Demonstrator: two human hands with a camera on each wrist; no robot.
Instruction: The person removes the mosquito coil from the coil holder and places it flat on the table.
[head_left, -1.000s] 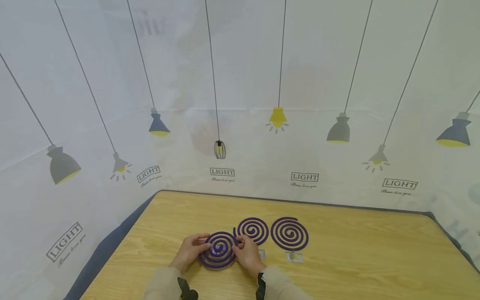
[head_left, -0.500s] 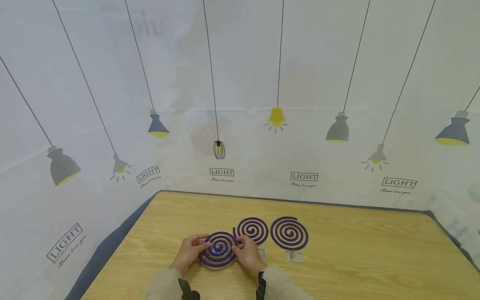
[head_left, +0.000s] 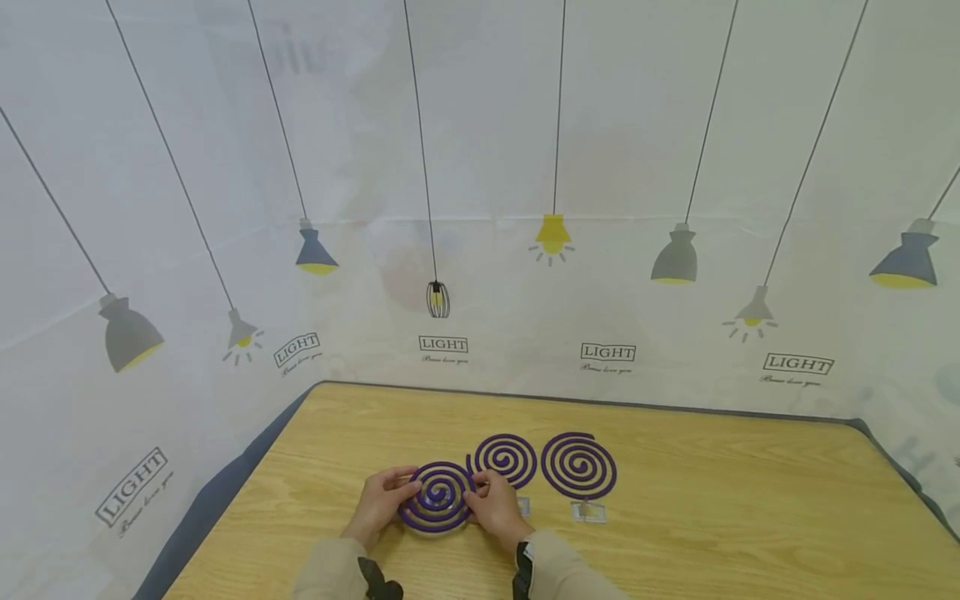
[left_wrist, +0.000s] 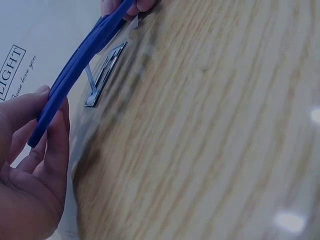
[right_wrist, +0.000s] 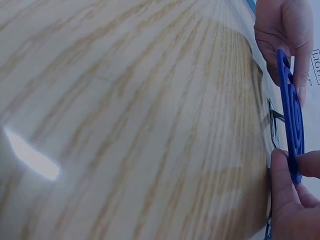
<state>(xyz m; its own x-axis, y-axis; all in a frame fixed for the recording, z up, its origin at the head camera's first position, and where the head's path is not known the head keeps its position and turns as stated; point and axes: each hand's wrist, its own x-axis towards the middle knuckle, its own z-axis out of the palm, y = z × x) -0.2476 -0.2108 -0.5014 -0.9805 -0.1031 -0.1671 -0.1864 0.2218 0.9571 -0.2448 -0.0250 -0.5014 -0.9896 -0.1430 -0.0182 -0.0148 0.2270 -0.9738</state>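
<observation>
A purple mosquito coil (head_left: 438, 495), bluer in the wrist views, is held just above the table by both hands. My left hand (head_left: 377, 502) pinches its left rim between thumb and fingers. On the opposite rim my right hand (head_left: 495, 509) pinches it the same way. Under the coil, a small metal coil stand (left_wrist: 105, 76) lies on the table with a thin prong raised toward the coil. In the right wrist view the coil (right_wrist: 291, 117) is seen edge-on, close over the stand (right_wrist: 274, 124). Whether prong and coil touch, I cannot tell.
Behind my right hand lies another purple coil (head_left: 505, 461), with a third coil (head_left: 579, 467) to its right. A flat metal stand (head_left: 588, 512) sits in front of the third coil; another stand (head_left: 523, 507) is partly hidden by my right hand. A printed wall curtain (head_left: 517, 317) borders the wooden table (head_left: 735, 517).
</observation>
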